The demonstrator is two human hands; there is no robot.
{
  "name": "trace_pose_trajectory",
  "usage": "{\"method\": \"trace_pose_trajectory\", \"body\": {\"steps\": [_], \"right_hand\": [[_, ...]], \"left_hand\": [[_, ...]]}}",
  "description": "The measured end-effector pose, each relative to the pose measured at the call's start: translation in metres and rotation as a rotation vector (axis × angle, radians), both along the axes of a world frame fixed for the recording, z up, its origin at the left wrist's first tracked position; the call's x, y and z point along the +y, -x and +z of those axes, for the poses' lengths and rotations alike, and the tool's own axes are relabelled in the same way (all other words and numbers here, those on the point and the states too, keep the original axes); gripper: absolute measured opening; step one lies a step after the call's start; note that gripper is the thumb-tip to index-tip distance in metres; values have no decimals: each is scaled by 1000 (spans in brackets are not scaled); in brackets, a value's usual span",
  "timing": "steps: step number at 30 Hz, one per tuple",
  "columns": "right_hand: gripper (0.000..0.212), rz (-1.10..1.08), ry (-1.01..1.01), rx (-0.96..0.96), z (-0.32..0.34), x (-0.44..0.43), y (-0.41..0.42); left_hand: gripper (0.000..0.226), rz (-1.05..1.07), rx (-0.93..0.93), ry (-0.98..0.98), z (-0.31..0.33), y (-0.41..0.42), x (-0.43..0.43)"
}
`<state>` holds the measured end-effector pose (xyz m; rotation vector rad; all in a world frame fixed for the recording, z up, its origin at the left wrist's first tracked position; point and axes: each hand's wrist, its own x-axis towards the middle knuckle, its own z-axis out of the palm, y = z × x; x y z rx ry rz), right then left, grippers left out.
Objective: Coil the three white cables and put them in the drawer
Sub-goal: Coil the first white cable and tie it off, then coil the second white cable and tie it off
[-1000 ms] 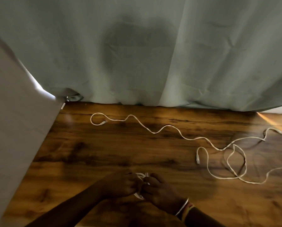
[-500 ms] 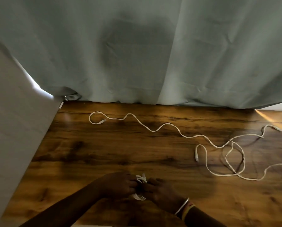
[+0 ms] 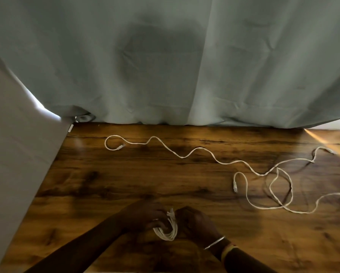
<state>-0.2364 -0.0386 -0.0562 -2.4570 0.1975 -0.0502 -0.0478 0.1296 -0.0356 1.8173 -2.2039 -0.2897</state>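
Left hand (image 3: 143, 216): over the near edge of the bench, back of the hand up, its fingers (image 3: 159, 225) curled round the left side of the coiled cable.
Right hand (image 3: 196, 223): just beside the left hand, fingers curled in against the right side of the same coil and gripping it. The back of the hand hides the fingertips.
Coiled cable (image 3: 169, 232): 1 white cable wound into a small bundle of several turns, held between the 2 hands. The lower arc of the turns shows below the fingers and a plug end sticks up between the hands. I cannot tell whether it touches the wood.
Bangle (image 3: 214, 242): thin silver ring on the right wrist, with a yellowish band just behind it.
Bench (image 3: 125, 184): dark, glossy wood-grain top.
Looped cable (image 3: 263, 208): white, uncoiled, lying flat on the right half of the bench, well apart from the hands. It crosses itself in a loose loop and runs toward the right edge.
Long cable (image 3: 201, 148): white, uncoiled, farther back. It hooks round at its left end, snakes rightward and crosses the looped cable.
Curtain (image 3: 165, 66): grey-green cloth hanging along the far edge of the bench.
Wall (image 3: 11, 154): pale surface along the bench's left side.
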Motion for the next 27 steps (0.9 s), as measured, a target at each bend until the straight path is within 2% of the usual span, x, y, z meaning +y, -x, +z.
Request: {"method": "trace_pose_trajectory", "body": {"steps": [2,4,6,8,11,20,23,25,27], "right_hand": [[35,-48,-29,79,-2,2,-4],[37,-66,-62,140,-2,4,-7],[45,-78,-94,167,0,8,-9],[48,-78,-114,185,0,9,-10],[31,-69,-110,209,-2,10,-12],[28,-173,-232,240,2,1,-9],[32,-269,-237,228,7,-17,-5],[31,-343,-244,218,11,-33,-2],[28,-388,-247,184,19,-49,0]], "left_hand": [[51,221,76,2,4,2,-6],[51,376,131,-142,8,3,-12],[43,366,157,-331,2,2,-16],[40,379,245,-435,-1,2,-16],[41,404,324,-530,-5,1,-11],[38,339,394,-621,13,-14,-34],[44,406,330,-629,18,-32,-55],[56,473,288,-597,24,-46,-75],[58,536,228,-544,36,-58,-95]]}}
